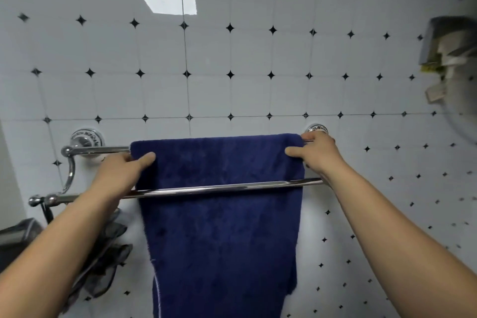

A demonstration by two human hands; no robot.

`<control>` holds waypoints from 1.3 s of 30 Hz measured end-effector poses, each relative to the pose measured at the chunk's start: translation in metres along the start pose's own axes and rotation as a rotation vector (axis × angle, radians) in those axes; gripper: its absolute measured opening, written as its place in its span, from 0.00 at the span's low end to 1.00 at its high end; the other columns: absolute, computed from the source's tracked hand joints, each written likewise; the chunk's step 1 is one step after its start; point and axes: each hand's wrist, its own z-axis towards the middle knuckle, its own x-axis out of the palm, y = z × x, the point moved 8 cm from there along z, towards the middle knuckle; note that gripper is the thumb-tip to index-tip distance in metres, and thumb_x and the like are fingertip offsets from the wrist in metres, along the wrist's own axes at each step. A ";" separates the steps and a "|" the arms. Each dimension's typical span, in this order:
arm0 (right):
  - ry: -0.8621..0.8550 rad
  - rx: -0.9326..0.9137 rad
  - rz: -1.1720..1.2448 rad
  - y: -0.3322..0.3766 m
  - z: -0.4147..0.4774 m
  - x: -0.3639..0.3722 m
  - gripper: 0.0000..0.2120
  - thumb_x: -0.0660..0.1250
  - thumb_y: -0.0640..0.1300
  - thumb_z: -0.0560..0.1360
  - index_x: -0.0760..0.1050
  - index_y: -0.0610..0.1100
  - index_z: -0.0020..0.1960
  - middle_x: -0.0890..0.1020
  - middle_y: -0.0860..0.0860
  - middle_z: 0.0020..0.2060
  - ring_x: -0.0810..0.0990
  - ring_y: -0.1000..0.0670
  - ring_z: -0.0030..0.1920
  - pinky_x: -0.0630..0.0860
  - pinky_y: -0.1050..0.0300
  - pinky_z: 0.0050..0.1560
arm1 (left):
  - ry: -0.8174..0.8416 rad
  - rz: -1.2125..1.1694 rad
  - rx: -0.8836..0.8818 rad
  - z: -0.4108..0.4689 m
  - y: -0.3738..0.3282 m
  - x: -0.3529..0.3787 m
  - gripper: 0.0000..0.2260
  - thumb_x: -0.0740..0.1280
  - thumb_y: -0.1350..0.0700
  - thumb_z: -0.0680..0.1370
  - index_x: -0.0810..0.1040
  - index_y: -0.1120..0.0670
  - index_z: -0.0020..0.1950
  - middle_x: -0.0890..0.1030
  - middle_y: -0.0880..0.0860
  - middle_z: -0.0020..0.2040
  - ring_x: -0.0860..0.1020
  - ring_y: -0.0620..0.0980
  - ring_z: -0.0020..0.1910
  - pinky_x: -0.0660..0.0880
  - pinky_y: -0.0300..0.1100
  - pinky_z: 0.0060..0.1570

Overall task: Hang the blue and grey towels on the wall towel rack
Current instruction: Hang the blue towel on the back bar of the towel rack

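A dark blue towel hangs over the rear bar of the chrome wall towel rack and drops behind the front bar. My left hand grips the towel's upper left edge, thumb on the front of the cloth. My right hand pinches the upper right corner at the rear bar. No grey towel can be clearly made out; a dark grey sheer cloth hangs below the rack's left end, partly hidden by my left forearm.
The wall is white tile with small black diamonds. A grey wall holder with pale items sits at the upper right. A dark object shows at the left edge.
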 end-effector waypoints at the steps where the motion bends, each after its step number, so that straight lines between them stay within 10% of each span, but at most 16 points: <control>1: 0.006 0.007 0.061 -0.002 0.001 0.002 0.17 0.78 0.41 0.63 0.80 0.42 0.51 0.85 0.47 0.45 0.83 0.47 0.46 0.81 0.51 0.49 | 0.028 -0.072 -0.031 0.002 0.001 0.005 0.09 0.71 0.50 0.75 0.82 0.57 0.45 0.84 0.52 0.43 0.80 0.50 0.43 0.72 0.43 0.41; 9: 0.315 0.034 -0.201 -0.009 -0.006 -0.010 0.13 0.79 0.34 0.64 0.74 0.38 0.39 0.81 0.46 0.34 0.79 0.54 0.27 0.71 0.69 0.24 | 0.131 -0.182 -0.115 0.006 0.001 0.006 0.04 0.75 0.63 0.71 0.83 0.58 0.44 0.86 0.56 0.44 0.82 0.53 0.40 0.78 0.46 0.46; 15: 0.123 -0.032 -0.011 0.007 0.012 -0.014 0.21 0.77 0.47 0.67 0.65 0.45 0.28 0.74 0.50 0.29 0.73 0.47 0.32 0.68 0.56 0.36 | 0.325 -0.374 -0.190 0.001 -0.003 0.021 0.10 0.68 0.49 0.75 0.82 0.54 0.50 0.85 0.55 0.46 0.81 0.54 0.43 0.74 0.48 0.48; 20: 0.002 0.019 0.022 0.003 0.030 -0.016 0.15 0.75 0.43 0.64 0.68 0.46 0.30 0.73 0.51 0.29 0.71 0.47 0.35 0.69 0.56 0.38 | 0.355 -0.770 -0.380 0.009 -0.001 0.031 0.13 0.55 0.64 0.63 0.75 0.60 0.42 0.79 0.56 0.37 0.80 0.56 0.34 0.81 0.46 0.39; 23: -0.086 -0.159 -0.376 0.025 0.036 -0.030 0.08 0.70 0.49 0.67 0.74 0.55 0.44 0.79 0.59 0.38 0.76 0.51 0.43 0.70 0.55 0.43 | 0.399 -0.660 -0.366 0.015 0.004 0.037 0.15 0.51 0.73 0.67 0.71 0.58 0.43 0.73 0.56 0.39 0.74 0.53 0.38 0.81 0.43 0.35; 28: 0.347 -0.297 -0.379 0.046 0.032 0.003 0.05 0.72 0.42 0.70 0.82 0.53 0.41 0.84 0.56 0.38 0.80 0.52 0.43 0.75 0.60 0.44 | 0.428 -0.618 -0.286 0.019 0.005 0.041 0.10 0.58 0.69 0.76 0.76 0.59 0.43 0.78 0.53 0.35 0.78 0.46 0.29 0.80 0.39 0.32; 35: 0.113 -0.288 -0.532 0.053 0.052 -0.038 0.09 0.71 0.46 0.71 0.79 0.56 0.34 0.83 0.56 0.39 0.80 0.48 0.47 0.77 0.48 0.55 | 0.268 -0.600 -0.221 0.026 0.001 0.007 0.10 0.63 0.65 0.78 0.80 0.62 0.56 0.81 0.55 0.52 0.81 0.48 0.45 0.80 0.39 0.45; 39: 0.073 -0.270 -0.444 0.049 0.053 -0.031 0.05 0.69 0.44 0.71 0.80 0.51 0.37 0.83 0.55 0.40 0.80 0.47 0.47 0.77 0.48 0.53 | 0.228 -0.550 -0.252 0.020 -0.003 0.005 0.08 0.63 0.60 0.79 0.81 0.61 0.49 0.82 0.56 0.45 0.80 0.51 0.40 0.77 0.45 0.46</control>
